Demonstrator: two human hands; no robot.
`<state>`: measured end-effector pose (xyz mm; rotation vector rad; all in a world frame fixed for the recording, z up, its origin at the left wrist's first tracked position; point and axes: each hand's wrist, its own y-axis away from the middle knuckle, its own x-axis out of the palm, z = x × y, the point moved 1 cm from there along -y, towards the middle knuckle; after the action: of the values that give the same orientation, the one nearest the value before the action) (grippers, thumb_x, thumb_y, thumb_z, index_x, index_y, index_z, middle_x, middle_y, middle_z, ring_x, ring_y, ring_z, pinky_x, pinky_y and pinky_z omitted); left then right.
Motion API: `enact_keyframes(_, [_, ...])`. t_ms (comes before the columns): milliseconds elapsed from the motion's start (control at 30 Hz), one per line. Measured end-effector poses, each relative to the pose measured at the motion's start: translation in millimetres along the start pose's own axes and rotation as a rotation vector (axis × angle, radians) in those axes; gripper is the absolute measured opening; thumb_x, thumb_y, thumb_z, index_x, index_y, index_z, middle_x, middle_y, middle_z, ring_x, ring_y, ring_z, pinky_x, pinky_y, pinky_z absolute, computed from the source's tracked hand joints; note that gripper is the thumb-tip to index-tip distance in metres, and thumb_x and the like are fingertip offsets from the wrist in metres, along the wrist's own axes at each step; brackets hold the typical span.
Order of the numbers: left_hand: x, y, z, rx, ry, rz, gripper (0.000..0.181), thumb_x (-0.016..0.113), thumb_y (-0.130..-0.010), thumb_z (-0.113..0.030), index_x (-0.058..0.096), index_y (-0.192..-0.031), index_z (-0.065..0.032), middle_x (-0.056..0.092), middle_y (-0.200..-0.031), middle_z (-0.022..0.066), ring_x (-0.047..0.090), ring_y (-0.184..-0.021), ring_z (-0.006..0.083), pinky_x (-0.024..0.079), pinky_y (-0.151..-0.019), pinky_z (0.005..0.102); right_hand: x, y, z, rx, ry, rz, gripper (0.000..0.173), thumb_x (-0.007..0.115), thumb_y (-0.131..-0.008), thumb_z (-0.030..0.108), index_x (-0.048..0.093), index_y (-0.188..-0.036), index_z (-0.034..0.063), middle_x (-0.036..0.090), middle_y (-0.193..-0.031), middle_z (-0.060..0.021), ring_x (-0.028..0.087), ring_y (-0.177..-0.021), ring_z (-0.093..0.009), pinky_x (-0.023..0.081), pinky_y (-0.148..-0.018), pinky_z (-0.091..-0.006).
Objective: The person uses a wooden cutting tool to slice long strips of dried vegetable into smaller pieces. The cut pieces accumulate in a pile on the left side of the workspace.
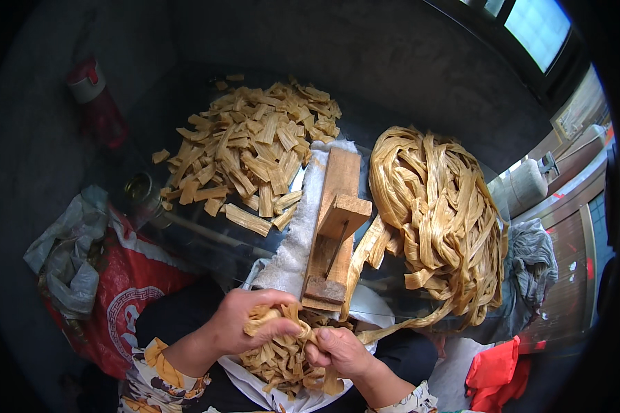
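Observation:
Close to the near end of a wooden block jig, my left hand grips a folded bundle of tan, fibrous strips. My right hand pinches the twisted end of the same bundle, just to its right. A long strip runs from by my right hand to a large heap of long tan strips. The jig has an upright wooden piece and a thin metal rod or blade, and lies on a white towel. Below my hands, a white bag holds short folded pieces.
A pile of short cut pieces lies on the dark glass tabletop at left. Beside it are a glass jar, a red bag and a red and white flask. At right are a grey cloth and a red cloth.

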<state>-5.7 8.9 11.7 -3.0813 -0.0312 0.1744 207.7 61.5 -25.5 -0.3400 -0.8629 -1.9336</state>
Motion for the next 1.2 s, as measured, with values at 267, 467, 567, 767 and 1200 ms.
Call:
enact_keyframes(267, [14, 10, 8, -0.199, 0.451, 0.019, 0.01, 0.068, -0.084, -0.006, 0.063, -0.089, 0.0009, 0.063, -0.074, 0.0018, 0.057, -0.066, 0.0047, 0.044, -0.059, 0.0196, 4, 7, 10, 0.01, 0.071, -0.231, 0.032, 0.059, -0.095, 0.031, 0.063, -0.08, 0.0024, 0.052, -0.065, 0.0028, 0.042, -0.057, -0.006, 0.033, -0.053, -0.0208])
enact_keyframes(467, [15, -11, 6, -0.079, 0.312, -0.193, 0.01, 0.066, -0.088, -0.007, 0.062, -0.094, -0.0007, 0.062, -0.076, 0.001, 0.055, -0.065, 0.0045, 0.044, -0.056, 0.0197, -1, 12, 41, -0.373, 0.399, -0.626, 0.019, 0.073, -0.086, 0.015, 0.065, -0.093, -0.0006, 0.062, -0.074, 0.0018, 0.052, -0.065, -0.002, 0.042, -0.056, -0.0178])
enact_keyframes(567, [21, -31, 8, 0.034, 0.249, -0.235, 0.012, 0.067, -0.088, -0.008, 0.061, -0.097, -0.0024, 0.062, -0.078, 0.0007, 0.056, -0.066, 0.0046, 0.044, -0.056, 0.0198, 3, 0, 62, -0.697, 0.584, -0.79, 0.017, 0.073, -0.085, 0.011, 0.06, -0.087, 0.0007, 0.061, -0.067, 0.0004, 0.051, -0.056, -0.003, 0.041, -0.049, -0.0208])
enact_keyframes(767, [25, -51, 27, 0.138, -0.298, -0.489, 0.014, 0.071, -0.084, -0.008, 0.06, -0.091, -0.0028, 0.06, -0.074, 0.0043, 0.055, -0.065, 0.009, 0.047, -0.06, 0.0246, -23, -32, 78, -0.813, 1.313, -1.076, 0.019, 0.077, -0.079, 0.014, 0.06, -0.075, 0.0059, 0.061, -0.061, -0.0089, 0.06, -0.05, -0.021, 0.045, -0.048, -0.0301])
enact_keyframes(1200, [29, -10, 5, 0.315, -0.262, -0.273, 0.027, 0.062, -0.091, -0.025, 0.066, -0.09, 0.0024, 0.066, -0.08, 0.0111, 0.064, -0.069, 0.023, 0.049, -0.063, 0.0307, 3, -8, 36, -1.191, 1.427, -0.407, 0.021, 0.075, -0.069, 0.01, 0.066, -0.088, 0.0106, 0.045, -0.057, -0.0001, 0.049, -0.047, -0.016, 0.036, -0.041, -0.0308])
